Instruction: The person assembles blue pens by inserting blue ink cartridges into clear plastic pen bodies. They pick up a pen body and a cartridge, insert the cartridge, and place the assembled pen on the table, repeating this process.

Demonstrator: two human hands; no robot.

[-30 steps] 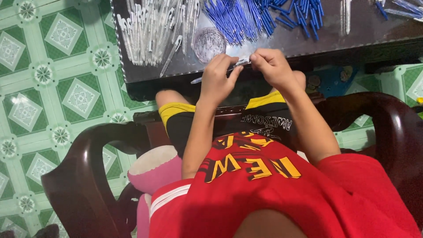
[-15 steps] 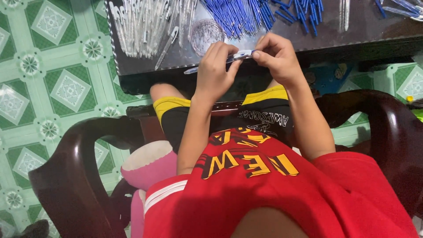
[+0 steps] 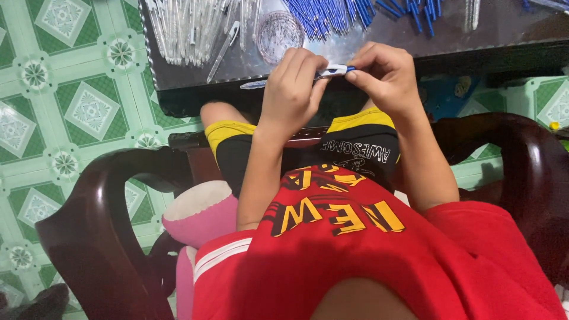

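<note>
Both my hands meet just in front of the dark table's edge (image 3: 195, 83), over my lap. My left hand (image 3: 293, 89) grips a clear pen barrel (image 3: 264, 83) whose tip sticks out to the left. My right hand (image 3: 385, 74) pinches the blue end (image 3: 341, 70) of the same pen. On the table lie a heap of clear pen barrels (image 3: 189, 29) at the left and a heap of blue pen parts (image 3: 344, 15) at the right, with a round clear lid (image 3: 278, 32) between them.
I sit in a dark wooden armchair (image 3: 89, 237) with curved arms, wearing a red shirt and black-and-yellow shorts. A pink and white soft toy (image 3: 198, 216) lies beside my left hip. The floor has green patterned tiles (image 3: 65, 106).
The view has shifted so the table sits higher in frame. My hands have stayed together on the pen, turning slightly, with the blue end now showing between them.
</note>
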